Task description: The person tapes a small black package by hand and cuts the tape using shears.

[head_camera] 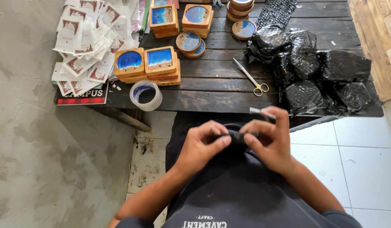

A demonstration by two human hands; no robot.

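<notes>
— How are the hands being held?

— Both are being held close together just above the lap, in front of the near edge of the dark wooden table [229,99]. The left hand [202,145] is being kept with its fingers curled inward and its thumb pressed along a small black wrapped bundle [235,138]. The right hand [269,141] is being bent at the wrist, its fingers being closed on the other end of the same bundle.

— Is anything else being gripped?

— A short strip of clear tape [262,112] is being pinched at the tips of the right hand's raised fingers, just above the bundle. Whether the strip is touching the bundle cannot be told.

— What is being kept on the table?

— Black-wrapped parcels [318,78] are being piled at the right. Gold-handled scissors [251,78] are being left beside them, well apart from the hands. A roll of clear tape [145,95] is being kept at the near edge, to the left. Wooden coasters with blue resin [147,63], square and round, are being stacked behind it, and small white sachets [87,42] are being heaped at the far left.
</notes>
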